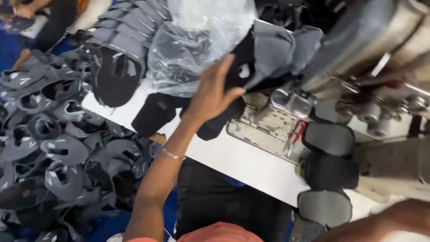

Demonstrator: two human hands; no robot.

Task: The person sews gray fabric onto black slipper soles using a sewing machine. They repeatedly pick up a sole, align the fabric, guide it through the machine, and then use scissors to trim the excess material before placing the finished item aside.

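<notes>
1. My left hand (214,92) reaches up and forward, thumb apart from the fingers, pinching the lower edge of a black and grey shoe upper (262,51).
2. The upper hangs just above my fingertips, its black part under my thumb and its grey part spreading to the right of my fingers.
3. A clear plastic bag (197,40) with more grey pieces lies just left of my fingers, touching the upper.
4. My wrist wears a thin bangle (173,154).
5. Right of my fingers stands a sewing machine (371,54), with red snips (294,134) on the white table (242,161) below it.
6. Far left of my hand lies a heap of uppers (53,148).
7. My right hand is out of view; only the forearm (385,224) shows at the bottom right corner.
</notes>
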